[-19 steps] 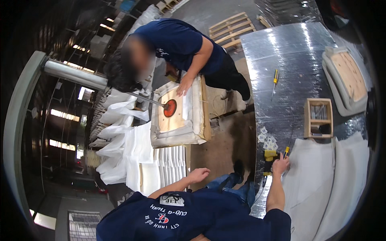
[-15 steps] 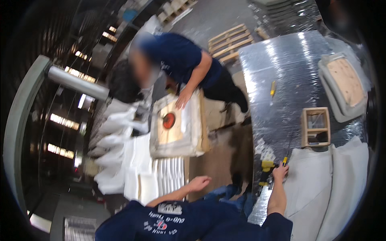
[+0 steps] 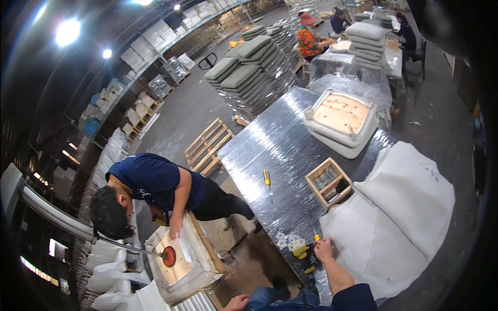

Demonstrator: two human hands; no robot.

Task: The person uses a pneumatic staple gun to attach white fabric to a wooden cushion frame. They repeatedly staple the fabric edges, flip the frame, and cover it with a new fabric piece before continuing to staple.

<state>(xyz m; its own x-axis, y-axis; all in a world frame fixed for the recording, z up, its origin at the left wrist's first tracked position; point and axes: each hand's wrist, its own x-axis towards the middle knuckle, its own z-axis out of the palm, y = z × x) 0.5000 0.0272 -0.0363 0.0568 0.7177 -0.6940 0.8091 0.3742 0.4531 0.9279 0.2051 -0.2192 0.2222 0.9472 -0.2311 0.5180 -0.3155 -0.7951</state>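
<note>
My right hand (image 3: 324,251) is closed on a yellow-handled tool (image 3: 317,238) at the near edge of the film-covered table (image 3: 244,166); its exact kind is unclear. Just left of that hand lies a yellow and black power tool (image 3: 300,252), partly over white scraps. My left hand (image 3: 237,302) hangs low at the bottom edge beside my jeans, empty, with loosely bent fingers. White fabric pieces (image 3: 384,217) spread to the right of my right hand. A yellow screwdriver (image 3: 266,178) and a wooden divided box (image 3: 328,183) with small parts rest farther up the table.
At left, a co-worker (image 3: 155,179) bends over a padded seat (image 3: 181,262) with a wooden panel and red disc. Upholstered seats (image 3: 342,116) sit on the table's far end. Beyond are a wooden pallet (image 3: 210,145), stacked cushions (image 3: 249,65) and several seated people.
My view has swung up and to the right, bringing the far hall into sight. My right hand stays by the yellow tools; the co-worker still leans over the seat.
</note>
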